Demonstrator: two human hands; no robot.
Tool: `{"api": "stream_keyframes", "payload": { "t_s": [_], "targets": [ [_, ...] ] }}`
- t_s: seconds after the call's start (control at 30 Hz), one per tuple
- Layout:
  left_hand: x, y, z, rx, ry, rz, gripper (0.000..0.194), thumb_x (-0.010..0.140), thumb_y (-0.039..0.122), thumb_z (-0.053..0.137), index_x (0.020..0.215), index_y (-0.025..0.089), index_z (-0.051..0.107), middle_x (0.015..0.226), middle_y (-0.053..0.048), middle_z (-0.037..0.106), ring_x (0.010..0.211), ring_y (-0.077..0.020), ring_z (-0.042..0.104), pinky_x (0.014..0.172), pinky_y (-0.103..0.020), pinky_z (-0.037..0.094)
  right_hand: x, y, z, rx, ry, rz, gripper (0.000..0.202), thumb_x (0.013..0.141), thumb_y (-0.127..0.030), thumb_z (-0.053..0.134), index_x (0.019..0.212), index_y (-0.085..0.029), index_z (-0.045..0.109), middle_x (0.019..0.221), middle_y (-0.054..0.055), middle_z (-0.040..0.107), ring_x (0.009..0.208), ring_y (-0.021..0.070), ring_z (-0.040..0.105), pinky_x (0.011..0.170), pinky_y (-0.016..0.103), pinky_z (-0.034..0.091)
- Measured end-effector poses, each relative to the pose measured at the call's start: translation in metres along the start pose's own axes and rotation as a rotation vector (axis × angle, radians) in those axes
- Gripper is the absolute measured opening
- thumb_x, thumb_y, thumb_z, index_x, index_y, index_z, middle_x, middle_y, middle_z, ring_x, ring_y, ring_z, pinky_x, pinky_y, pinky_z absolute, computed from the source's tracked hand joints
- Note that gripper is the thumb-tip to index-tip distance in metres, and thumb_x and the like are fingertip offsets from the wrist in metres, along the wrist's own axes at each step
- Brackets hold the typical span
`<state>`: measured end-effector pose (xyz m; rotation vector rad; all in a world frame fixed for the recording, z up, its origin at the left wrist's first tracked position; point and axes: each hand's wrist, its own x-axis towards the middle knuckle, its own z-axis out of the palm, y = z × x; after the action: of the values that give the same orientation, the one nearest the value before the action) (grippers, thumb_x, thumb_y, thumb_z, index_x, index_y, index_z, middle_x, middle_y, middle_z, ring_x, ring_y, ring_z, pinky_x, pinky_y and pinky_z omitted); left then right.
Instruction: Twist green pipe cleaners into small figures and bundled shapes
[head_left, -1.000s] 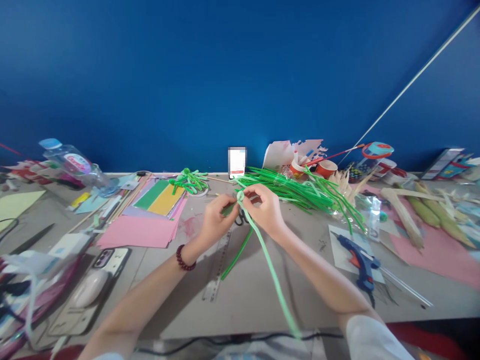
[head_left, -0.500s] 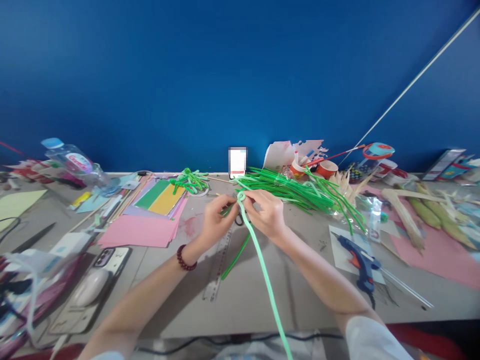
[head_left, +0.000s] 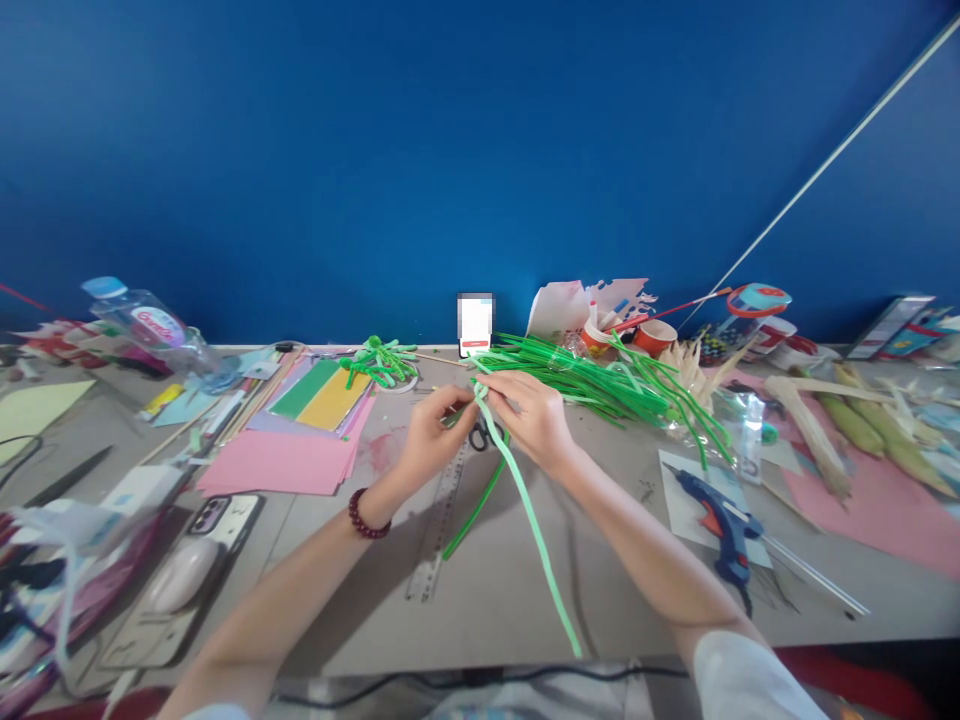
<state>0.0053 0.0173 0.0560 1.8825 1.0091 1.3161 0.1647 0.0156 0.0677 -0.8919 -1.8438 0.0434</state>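
Both hands meet at the centre of the head view, above the grey table. My left hand (head_left: 437, 432), with a dark red bead bracelet (head_left: 367, 514) at its wrist, pinches the curled top of a light green pipe cleaner (head_left: 529, 508). My right hand (head_left: 531, 418) has its fingers closed on the same curled part from the right. From there the long tail hangs down toward the front edge. Below the hands lie a darker green pipe cleaner (head_left: 474, 513), a clear ruler (head_left: 435, 535) and scissors, whose dark handles (head_left: 481, 435) show between the hands.
A green pipe cleaner bundle (head_left: 581, 375) lies behind my right hand. At the right are a blue glue gun (head_left: 724, 530) and corn husks (head_left: 855, 425). Pink paper (head_left: 277, 462), a phone with a white mouse (head_left: 182, 577) on it and a bottle (head_left: 154, 325) are at the left.
The pipe cleaner's tail has swung up and its lower end now shows above the table's front edge. My right hand's fingers have shifted slightly left and up over the curl.
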Motion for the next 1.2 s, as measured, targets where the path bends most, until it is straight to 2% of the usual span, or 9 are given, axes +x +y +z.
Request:
{"api": "stream_keyframes", "payload": {
  "t_s": [0.1,0.23,0.37,0.57,0.67,0.83,0.97,1.07,1.2],
  "targets": [
    [0.0,0.002,0.002,-0.198,-0.064,-0.114,0.017,0.08,0.032,0.061,0.082,0.015,0.064,0.07,-0.002,0.061,0.06,-0.0108,0.053,0.057,-0.023,0.043,-0.004,0.004,0.001,-0.036,0.034,-0.034,0.025,0.088,-0.014,0.048,0.104,-0.021,0.066,0.098,0.007,0.07,0.093,0.0177,0.065,0.082,0.03,0.053],
    [0.003,0.008,0.001,-0.553,-0.235,-0.327,0.026,0.076,0.037,0.066,0.088,0.014,0.066,0.069,-0.003,0.063,0.058,-0.0118,0.057,0.058,-0.025,0.046,-0.006,0.008,0.004,-0.058,0.114,-0.064,0.025,0.088,-0.012,0.047,0.102,-0.021,0.066,0.092,0.007,0.071,0.087,0.0183,0.066,0.076,0.031,0.054],
    [0.003,0.013,0.0,-0.689,-0.296,-0.452,0.028,0.076,0.04,0.065,0.084,0.013,0.066,0.067,-0.004,0.063,0.061,-0.0133,0.059,0.061,-0.025,0.047,-0.006,0.005,0.006,-0.042,0.16,-0.041,0.023,0.087,-0.012,0.047,0.095,-0.021,0.067,0.086,0.007,0.07,0.081,0.0168,0.066,0.071,0.028,0.054],
    [0.002,0.015,0.003,-0.578,-0.164,-0.391,0.024,0.075,0.039,0.066,0.072,0.015,0.065,0.061,0.0,0.058,0.055,-0.0092,0.052,0.055,-0.022,0.041,-0.007,0.001,0.01,0.034,0.16,-0.018,0.022,0.088,-0.016,0.048,0.098,-0.023,0.067,0.088,0.006,0.07,0.083,0.0165,0.066,0.073,0.029,0.054],
    [0.002,0.017,0.002,-0.535,-0.123,-0.354,0.023,0.075,0.038,0.066,0.071,0.015,0.065,0.059,0.0,0.058,0.055,-0.0092,0.051,0.055,-0.022,0.04,-0.004,0.0,0.008,0.121,0.115,0.081,0.02,0.089,-0.022,0.05,0.099,-0.024,0.067,0.092,0.006,0.07,0.083,0.0165,0.066,0.073,0.029,0.055],
    [0.002,0.018,-0.001,-0.495,-0.096,-0.332,0.025,0.074,0.04,0.067,0.072,0.015,0.065,0.057,0.001,0.056,0.051,-0.0085,0.048,0.051,-0.021,0.038,0.004,-0.005,0.001,0.278,-0.034,0.263,0.018,0.084,-0.028,0.057,0.097,-0.021,0.069,0.094,0.005,0.071,0.078,0.016,0.067,0.068,0.027,0.055],
    [0.002,0.016,-0.001,-0.437,-0.086,-0.346,0.027,0.072,0.041,0.068,0.067,0.014,0.063,0.053,0.003,0.052,0.046,-0.0063,0.043,0.045,-0.02,0.032,0.002,-0.005,0.0,0.108,-0.007,0.151,0.021,0.084,-0.018,0.052,0.095,-0.022,0.07,0.093,0.005,0.071,0.085,0.0169,0.066,0.076,0.029,0.054],
    [0.001,0.017,0.0,-0.427,-0.086,-0.317,0.027,0.073,0.039,0.068,0.064,0.014,0.061,0.056,0.002,0.054,0.049,-0.0071,0.046,0.047,-0.02,0.036,-0.003,-0.005,0.002,-0.019,0.044,0.034,0.026,0.086,-0.015,0.048,0.098,-0.024,0.069,0.095,0.005,0.071,0.09,0.0182,0.065,0.082,0.032,0.053],
    [-0.001,0.021,0.002,-0.5,-0.126,-0.341,0.027,0.074,0.04,0.067,0.065,0.015,0.059,0.054,0.002,0.055,0.048,-0.0085,0.049,0.049,-0.022,0.039,-0.006,-0.008,0.004,-0.004,0.102,0.004,0.026,0.087,-0.014,0.046,0.099,-0.023,0.068,0.095,0.006,0.07,0.092,0.0189,0.064,0.082,0.034,0.053]
  ]
}}
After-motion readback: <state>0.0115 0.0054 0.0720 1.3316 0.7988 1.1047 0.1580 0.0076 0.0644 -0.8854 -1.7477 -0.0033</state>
